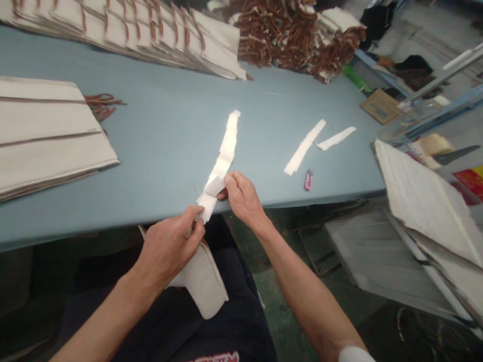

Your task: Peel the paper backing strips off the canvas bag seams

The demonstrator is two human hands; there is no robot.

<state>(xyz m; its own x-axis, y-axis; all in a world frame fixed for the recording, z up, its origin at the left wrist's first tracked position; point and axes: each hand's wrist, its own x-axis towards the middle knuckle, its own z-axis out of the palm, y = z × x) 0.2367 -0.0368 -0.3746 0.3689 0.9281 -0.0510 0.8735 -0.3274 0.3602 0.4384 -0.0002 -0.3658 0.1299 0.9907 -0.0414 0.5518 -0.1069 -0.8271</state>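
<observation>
A row of overlapping white paper-like pieces (227, 146) runs from the table's front edge toward its middle. My right hand (243, 196) pinches one small white piece (215, 186) from this row, its near end lifted. At the front edge my left hand (175, 239) is closed, thumb and forefinger together at the near end of the row; what lies inside its grip is partly hidden. Below that hand, a cream fabric piece (207, 281) with a rounded end rests on my lap.
Two more white strips (305, 147) and pink thread snips (308, 180) lie to the right. Stacked cream panels (41, 125) sit at left, with more brown-trimmed panels (151, 35) and bundles (287, 35) along the back. A cardboard box (381, 106) stands far right.
</observation>
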